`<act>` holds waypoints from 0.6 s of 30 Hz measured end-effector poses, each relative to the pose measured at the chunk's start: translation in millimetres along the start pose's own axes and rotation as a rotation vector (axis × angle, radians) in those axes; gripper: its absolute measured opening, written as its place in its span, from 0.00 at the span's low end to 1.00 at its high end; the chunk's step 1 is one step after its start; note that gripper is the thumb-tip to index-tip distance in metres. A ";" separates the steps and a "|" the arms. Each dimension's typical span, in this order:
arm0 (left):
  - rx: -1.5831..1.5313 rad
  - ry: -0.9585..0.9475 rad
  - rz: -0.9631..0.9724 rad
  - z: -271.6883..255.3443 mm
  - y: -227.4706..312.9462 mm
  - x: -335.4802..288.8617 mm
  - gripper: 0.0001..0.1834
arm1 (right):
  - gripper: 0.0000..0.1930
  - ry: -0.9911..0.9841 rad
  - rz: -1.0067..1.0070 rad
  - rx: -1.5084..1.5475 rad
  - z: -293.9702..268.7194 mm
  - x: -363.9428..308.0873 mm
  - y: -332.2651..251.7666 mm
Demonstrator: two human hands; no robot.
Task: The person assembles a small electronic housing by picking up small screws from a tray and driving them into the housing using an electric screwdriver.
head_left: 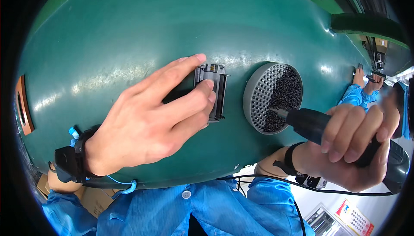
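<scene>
On the green table, my left hand (pixel 151 115) rests over a small dark rectangular plastic housing (pixel 218 91) and holds it down. Its index finger reaches past the top left corner, and other fingertips press on the face. The hand hides much of the housing's left side. My right hand (pixel 355 137) is wrapped around a black electric screwdriver (pixel 308 124). The driver's metal tip points left into a round grey dish (pixel 248 106) with a perforated plate. Many tiny black screws (pixel 286 89) lie heaped on the dish's right side; bare holes show on its left.
A black cable (pixel 345 191) runs from the screwdriver along the table's near edge. A brown block-like object (pixel 24 104) sits at the far left. Another person's hands (pixel 366 81) are at work at the far right. A green curved bar (pixel 366 24) stands at the upper right.
</scene>
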State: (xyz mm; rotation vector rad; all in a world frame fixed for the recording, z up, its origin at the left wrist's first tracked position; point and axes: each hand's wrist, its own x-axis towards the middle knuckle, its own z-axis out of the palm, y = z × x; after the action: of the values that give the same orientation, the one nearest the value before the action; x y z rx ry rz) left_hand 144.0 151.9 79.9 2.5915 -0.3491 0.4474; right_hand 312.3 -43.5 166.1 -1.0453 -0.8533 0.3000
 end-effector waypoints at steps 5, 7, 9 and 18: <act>0.028 -0.003 -0.005 -0.3 -0.1 0.4 0.26 | 0.07 -0.045 0.075 0.006 0.9 -0.6 5.5; 0.016 0.005 -0.003 2.5 -1.9 0.0 0.26 | 0.07 -0.087 0.128 -0.010 -3.3 0.3 4.7; 0.010 0.014 -0.006 3.0 -2.3 -0.7 0.27 | 0.06 -0.135 0.158 -0.017 -4.1 1.5 6.8; 0.021 0.035 -0.004 4.4 -0.6 -2.3 0.26 | 0.06 -0.070 0.103 -0.004 1.9 -4.6 12.3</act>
State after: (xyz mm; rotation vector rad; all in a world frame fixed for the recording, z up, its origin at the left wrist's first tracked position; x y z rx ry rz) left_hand 143.1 150.6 75.1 2.6013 -0.3290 0.4965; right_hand 309.9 -38.9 153.9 -1.0893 -0.8645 0.4236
